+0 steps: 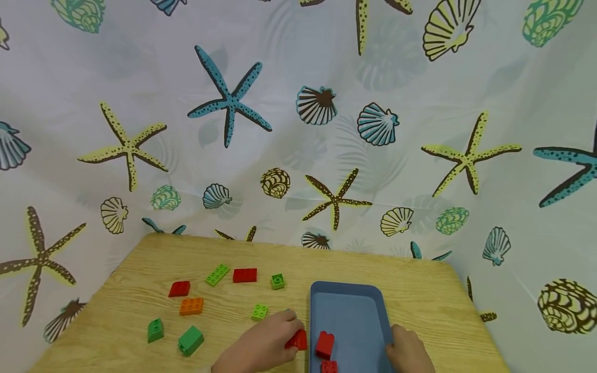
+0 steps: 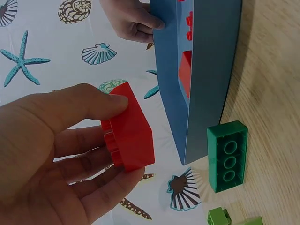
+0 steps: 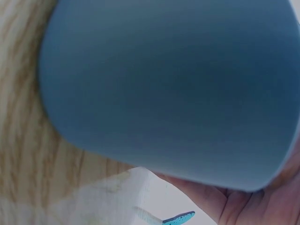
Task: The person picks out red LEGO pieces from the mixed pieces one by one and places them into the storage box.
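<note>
My left hand (image 1: 268, 339) pinches a red toy brick (image 2: 133, 131) between thumb and fingers, just left of the blue-grey tray (image 1: 346, 288). Its studs face the palm in the left wrist view. Inside the tray lie a red brick (image 1: 325, 345) and, nearer the front, another red brick (image 1: 329, 367). On the tray's right edge, my right hand (image 1: 409, 350) grips the rim; the tray's outer wall (image 3: 168, 93) fills most of the right wrist view. A dark green brick (image 2: 227, 157) lies beside the tray, largely hidden behind my left hand in the head view.
Left on the wooden table (image 1: 448, 311) lie light green bricks (image 1: 217, 275), an orange brick (image 1: 192, 306), red bricks (image 1: 244, 275) and green bricks (image 1: 190, 340). A light green brick (image 1: 259, 311) is close to my left hand. A patterned cloth (image 1: 280, 155) hangs behind.
</note>
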`<move>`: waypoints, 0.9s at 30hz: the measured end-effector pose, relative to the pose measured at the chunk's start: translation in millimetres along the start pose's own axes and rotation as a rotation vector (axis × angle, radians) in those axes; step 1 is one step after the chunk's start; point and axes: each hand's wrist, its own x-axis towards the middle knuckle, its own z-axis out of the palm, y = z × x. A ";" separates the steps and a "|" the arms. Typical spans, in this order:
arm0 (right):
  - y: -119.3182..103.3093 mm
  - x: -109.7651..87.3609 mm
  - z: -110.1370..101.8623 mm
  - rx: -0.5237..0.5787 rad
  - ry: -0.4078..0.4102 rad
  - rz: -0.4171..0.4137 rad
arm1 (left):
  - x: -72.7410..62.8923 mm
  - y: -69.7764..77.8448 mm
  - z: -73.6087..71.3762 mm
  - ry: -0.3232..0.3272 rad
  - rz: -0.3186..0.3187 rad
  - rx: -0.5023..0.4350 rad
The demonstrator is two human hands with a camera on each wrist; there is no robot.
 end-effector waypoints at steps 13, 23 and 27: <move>-0.1 -0.3 0.8 0.009 -0.002 0.005 | 14.6 18.7 14.0 0.004 0.120 -0.005; -2.5 -2.3 0.8 0.041 0.017 0.006 | 24.5 28.1 31.4 0.079 0.289 0.203; -2.7 -2.5 0.1 0.039 0.011 0.013 | 27.8 34.1 34.8 0.069 0.283 0.199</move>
